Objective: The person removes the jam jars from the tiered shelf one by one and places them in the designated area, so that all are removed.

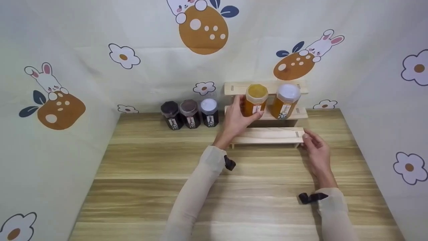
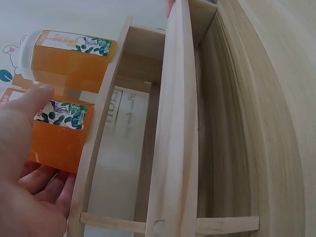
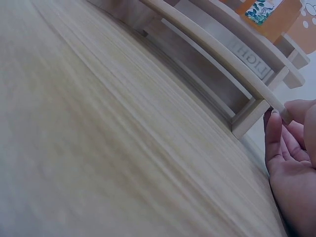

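Note:
My left hand (image 1: 235, 120) grips an amber jar with a yellowish lid (image 1: 256, 100) at the left of the middle step of a wooden tiered rack (image 1: 267, 135). In the left wrist view its thumb lies over the jar (image 2: 61, 140) and the fingers curl beneath. A second amber jar, white-lidded (image 1: 285, 102), stands on the same step to the right. My right hand (image 1: 317, 152) pinches the right end of the rack's lowest board; the right wrist view shows the thumb and fingers of that hand (image 3: 291, 143) around the board's end.
Left of the rack, three dark jars stand in a row by the back wall: a black-lidded one (image 1: 172, 115), a brownish-lidded one (image 1: 190, 113) and a white-lidded one (image 1: 209, 112). Patterned cloth (image 1: 150, 73) encloses the wood-grain table (image 1: 160, 187) at the back and sides.

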`<action>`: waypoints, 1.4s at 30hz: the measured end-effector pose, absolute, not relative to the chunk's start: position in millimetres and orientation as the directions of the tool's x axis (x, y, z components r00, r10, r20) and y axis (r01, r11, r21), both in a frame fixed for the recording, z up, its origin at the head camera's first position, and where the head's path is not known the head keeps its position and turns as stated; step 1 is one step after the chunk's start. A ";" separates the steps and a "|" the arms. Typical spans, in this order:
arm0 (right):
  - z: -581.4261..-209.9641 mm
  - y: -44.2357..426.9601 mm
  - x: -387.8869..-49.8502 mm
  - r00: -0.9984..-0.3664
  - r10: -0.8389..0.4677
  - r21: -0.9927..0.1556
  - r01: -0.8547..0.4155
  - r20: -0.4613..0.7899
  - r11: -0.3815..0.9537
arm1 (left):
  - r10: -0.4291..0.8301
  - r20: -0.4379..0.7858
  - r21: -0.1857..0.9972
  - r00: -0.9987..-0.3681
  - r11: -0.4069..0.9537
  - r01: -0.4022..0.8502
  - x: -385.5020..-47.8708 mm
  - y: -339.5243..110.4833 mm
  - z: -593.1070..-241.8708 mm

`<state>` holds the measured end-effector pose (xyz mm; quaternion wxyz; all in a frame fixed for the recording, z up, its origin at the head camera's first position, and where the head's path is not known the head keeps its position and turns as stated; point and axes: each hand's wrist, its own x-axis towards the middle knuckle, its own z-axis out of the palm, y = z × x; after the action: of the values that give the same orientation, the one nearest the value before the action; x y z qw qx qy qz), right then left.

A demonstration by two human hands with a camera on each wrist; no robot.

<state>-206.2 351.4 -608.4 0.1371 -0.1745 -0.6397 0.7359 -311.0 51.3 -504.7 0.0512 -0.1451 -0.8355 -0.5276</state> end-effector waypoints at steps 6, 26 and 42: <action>-608.2 351.2 -206.5 -0.905 0.416 -0.986 0.016 -0.085 -0.168 | 0.191 0.321 0.809 -0.928 0.454 0.373 -303.7 37.8 -507.5; -608.6 351.1 -206.7 -0.906 0.416 -0.987 0.012 -0.080 -0.162 | 0.075 0.399 0.799 -0.914 0.460 0.387 -271.5 -31.5 -518.9; -608.1 349.4 -204.4 -0.909 0.410 -0.987 0.013 -0.079 -0.162 | 0.018 0.402 0.788 -0.916 0.502 0.356 -264.7 -84.9 -549.2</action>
<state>-204.4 349.4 -608.1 0.1335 -0.1667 -0.6333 0.7439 -264.7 -84.9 -549.2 0.1735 -0.1100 -0.8491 -0.4867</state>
